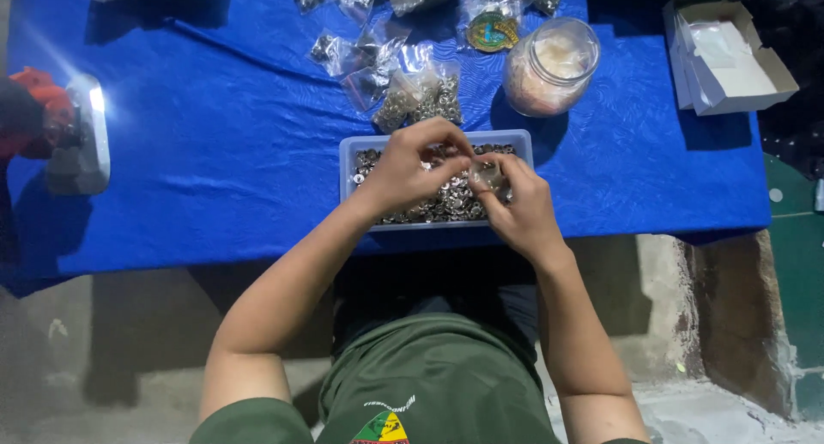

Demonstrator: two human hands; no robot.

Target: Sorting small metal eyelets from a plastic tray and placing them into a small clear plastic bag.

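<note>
Two hands meet over a tray of small metal pieces.

Head view: the left hand [410,165] and right hand [518,205] touch, each grip pinched together on one small clear bag [487,177], half hidden by fingers. Directly beneath lies one pale tray [429,141] of metal pieces [446,202], too many to count. Beyond the grip on the blue tabletop [215,152]: one glass jar [550,66], several filled bags [421,96], blurred.

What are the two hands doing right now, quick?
Left hand: fingers curled over the tray of small metal pieces; a grip cannot be told.
Right hand: closed on a small clear bag.
</note>
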